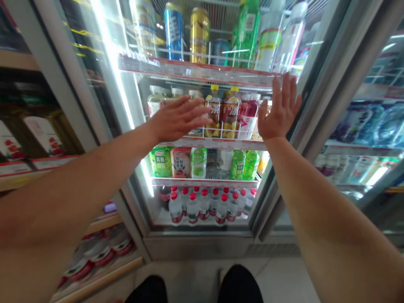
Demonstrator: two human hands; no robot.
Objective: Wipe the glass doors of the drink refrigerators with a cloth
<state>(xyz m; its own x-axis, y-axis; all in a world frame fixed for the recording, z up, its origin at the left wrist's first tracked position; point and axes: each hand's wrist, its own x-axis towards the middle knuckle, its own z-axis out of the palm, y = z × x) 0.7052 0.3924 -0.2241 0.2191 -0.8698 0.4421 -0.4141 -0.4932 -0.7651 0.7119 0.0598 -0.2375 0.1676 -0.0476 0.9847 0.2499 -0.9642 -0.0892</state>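
A lit drinks fridge with a metal frame [202,248] stands in front of me. Stretched out before its second shelf, my left hand [181,118] has its fingers extended and holds nothing. Just right of its fingertips are yellow-capped tea bottles [213,111]. My right hand [279,109] is raised with spread fingers at the right side of the fridge opening, also holding nothing. Beside it is a bottle of red drink [249,115]. Whether either hand touches the fridge or a glass pane, I cannot tell.
Cans such as a gold one [199,35] and a green bottle [248,33] fill the top shelf. Lower down are green bottles [162,162] and red-capped water bottles [193,208]. Shelves with jars [41,130] stand left, another fridge section [362,126] right. The floor [192,273] is tiled.
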